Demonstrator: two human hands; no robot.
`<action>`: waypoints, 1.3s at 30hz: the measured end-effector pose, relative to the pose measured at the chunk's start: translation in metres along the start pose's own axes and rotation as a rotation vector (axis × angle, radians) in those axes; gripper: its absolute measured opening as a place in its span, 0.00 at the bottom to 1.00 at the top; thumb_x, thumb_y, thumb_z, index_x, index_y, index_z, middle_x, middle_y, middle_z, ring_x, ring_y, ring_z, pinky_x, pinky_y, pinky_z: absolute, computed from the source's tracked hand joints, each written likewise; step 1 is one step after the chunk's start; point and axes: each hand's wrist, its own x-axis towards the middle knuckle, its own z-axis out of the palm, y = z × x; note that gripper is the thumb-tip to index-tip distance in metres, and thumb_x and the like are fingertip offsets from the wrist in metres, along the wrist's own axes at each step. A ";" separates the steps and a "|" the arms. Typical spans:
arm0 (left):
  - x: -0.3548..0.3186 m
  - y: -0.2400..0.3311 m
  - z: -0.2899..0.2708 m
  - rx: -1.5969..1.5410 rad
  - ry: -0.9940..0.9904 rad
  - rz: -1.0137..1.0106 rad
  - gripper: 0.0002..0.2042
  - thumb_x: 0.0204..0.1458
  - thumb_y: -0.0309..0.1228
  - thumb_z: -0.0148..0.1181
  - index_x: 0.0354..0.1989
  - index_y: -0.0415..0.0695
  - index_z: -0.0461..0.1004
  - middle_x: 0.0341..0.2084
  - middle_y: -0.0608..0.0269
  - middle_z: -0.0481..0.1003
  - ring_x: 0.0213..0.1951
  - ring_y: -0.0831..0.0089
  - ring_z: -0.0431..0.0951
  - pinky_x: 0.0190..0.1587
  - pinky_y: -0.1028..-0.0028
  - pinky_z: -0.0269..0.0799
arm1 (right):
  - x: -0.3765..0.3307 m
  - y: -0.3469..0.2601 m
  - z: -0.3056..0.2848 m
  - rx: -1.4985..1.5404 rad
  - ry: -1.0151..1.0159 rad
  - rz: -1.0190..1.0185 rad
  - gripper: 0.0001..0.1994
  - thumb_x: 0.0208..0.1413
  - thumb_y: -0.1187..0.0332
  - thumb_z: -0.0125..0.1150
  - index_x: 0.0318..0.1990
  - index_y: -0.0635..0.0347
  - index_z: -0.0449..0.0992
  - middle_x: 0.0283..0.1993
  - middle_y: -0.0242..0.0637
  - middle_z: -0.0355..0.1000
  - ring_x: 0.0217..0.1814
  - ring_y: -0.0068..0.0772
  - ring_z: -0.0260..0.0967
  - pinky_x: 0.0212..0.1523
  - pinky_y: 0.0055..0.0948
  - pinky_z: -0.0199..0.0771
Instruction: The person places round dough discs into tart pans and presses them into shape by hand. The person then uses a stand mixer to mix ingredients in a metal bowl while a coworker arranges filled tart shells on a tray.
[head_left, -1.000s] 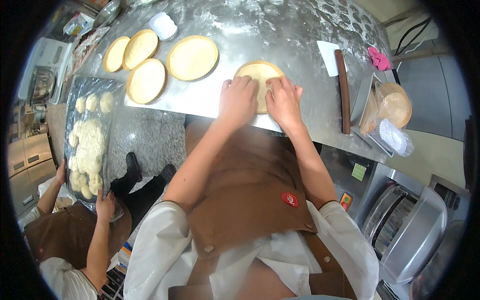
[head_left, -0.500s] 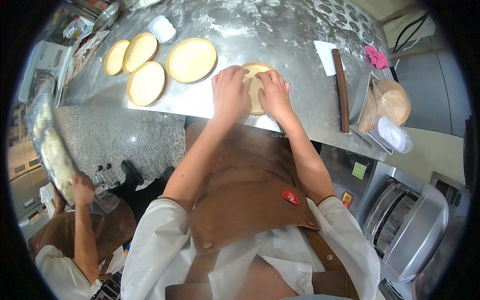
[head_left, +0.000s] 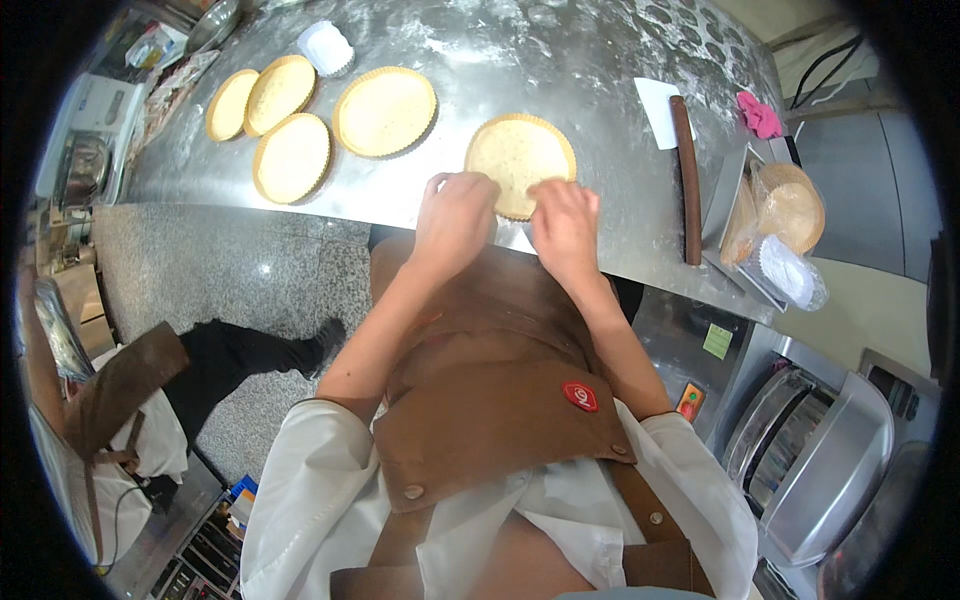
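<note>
Both hands sit at the near rim of a dough-lined tart tin [head_left: 519, 160], just above the middle of the frame. The left hand [head_left: 455, 218] curls over the rim's left side, fingers bent onto it; the right hand [head_left: 565, 226] pinches the near right edge with its fingertips. It looks like the dough is being pressed into the fluted wall, so next comes working further round the rim. Four finished shells [head_left: 385, 110] lie upper left on the floured steel surface [head_left: 600, 60]; a dark rolling pin [head_left: 685, 180] lies to the right.
</note>
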 end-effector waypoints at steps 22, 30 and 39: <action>0.008 0.008 0.003 -0.043 0.052 -0.074 0.13 0.52 0.25 0.58 0.47 0.43 0.75 0.45 0.58 0.75 0.48 0.61 0.73 0.56 0.62 0.59 | 0.009 -0.005 -0.005 -0.002 -0.095 0.169 0.10 0.54 0.76 0.55 0.43 0.62 0.77 0.46 0.40 0.72 0.51 0.43 0.68 0.57 0.41 0.58; 0.024 0.003 0.019 -0.006 0.077 -0.129 0.14 0.52 0.25 0.57 0.48 0.43 0.74 0.45 0.58 0.75 0.49 0.60 0.73 0.55 0.60 0.60 | 0.022 0.000 0.007 -0.088 -0.139 0.143 0.15 0.53 0.77 0.55 0.49 0.64 0.75 0.49 0.42 0.70 0.53 0.42 0.67 0.58 0.42 0.57; 0.034 -0.006 0.028 0.026 0.097 -0.139 0.16 0.52 0.25 0.56 0.51 0.44 0.75 0.49 0.59 0.73 0.53 0.60 0.70 0.54 0.61 0.60 | 0.049 0.005 0.030 -0.046 -0.078 0.108 0.19 0.49 0.81 0.53 0.50 0.64 0.75 0.51 0.42 0.69 0.55 0.42 0.65 0.60 0.42 0.55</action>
